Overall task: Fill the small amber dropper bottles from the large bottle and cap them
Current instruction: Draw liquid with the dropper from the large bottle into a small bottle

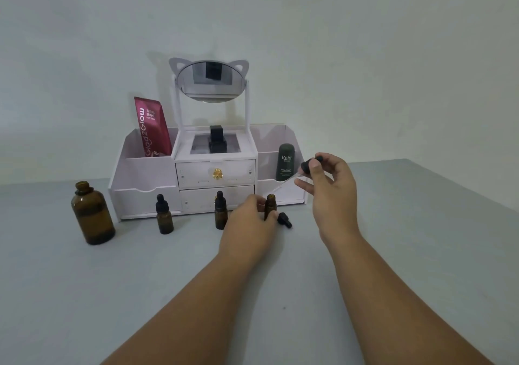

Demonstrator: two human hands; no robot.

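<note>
Left hand: wrapped around an open small amber bottle, which is held upright on the counter.
Right hand: raised above and to the right of that bottle; a dropper cap is pinched by its black bulb between thumb and fingers, and the thin glass tube is tilted down to the left.
Loose cap: a second black dropper cap is laid on its side on the counter, just right of the held bottle.
Capped bottles: one small dropper bottle is stood just left of the left hand; another dropper bottle is stood further left.
Large amber bottle: stood open at the far left of the counter, well apart from the hands.
Organizer: a white box with drawers and a cat-ear mirror is set against the wall; a red pouch is held in its left bin and a dark Kahf bottle in its right bin.
</note>
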